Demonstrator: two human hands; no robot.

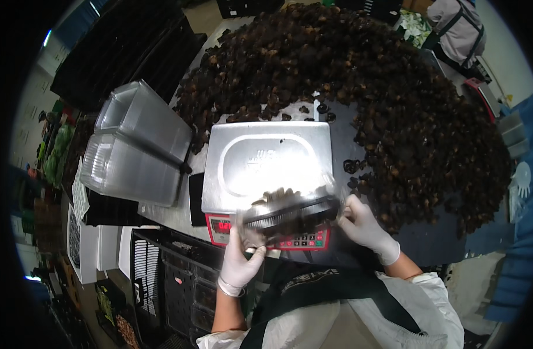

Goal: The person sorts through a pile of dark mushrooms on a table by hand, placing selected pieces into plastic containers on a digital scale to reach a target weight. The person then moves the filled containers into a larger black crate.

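Both my hands wear thin white gloves. Between them, tilted over the front edge of a scale, is a motion-blurred black tray [292,213] with clear plastic around it and brown pieces showing along its far side. My left hand [244,257] grips the clear plastic at the left end, and my right hand [363,224] pinches it at the right end. Whether the plastic is a bag or a lid is unclear. Bright glare lies on the scale's bare steel platform [271,163]. The tray covers part of the red front panel [220,229], which has a lit display and keys.
A large heap of dark brown, glossy pieces, seemingly wood ear mushrooms [432,144], curves around the scale's back and right. Nested clear plastic containers [135,161] stand left in two stacks. Black crates [192,288] are below left. A person's apron-strapped torso [458,30] is at the far right.
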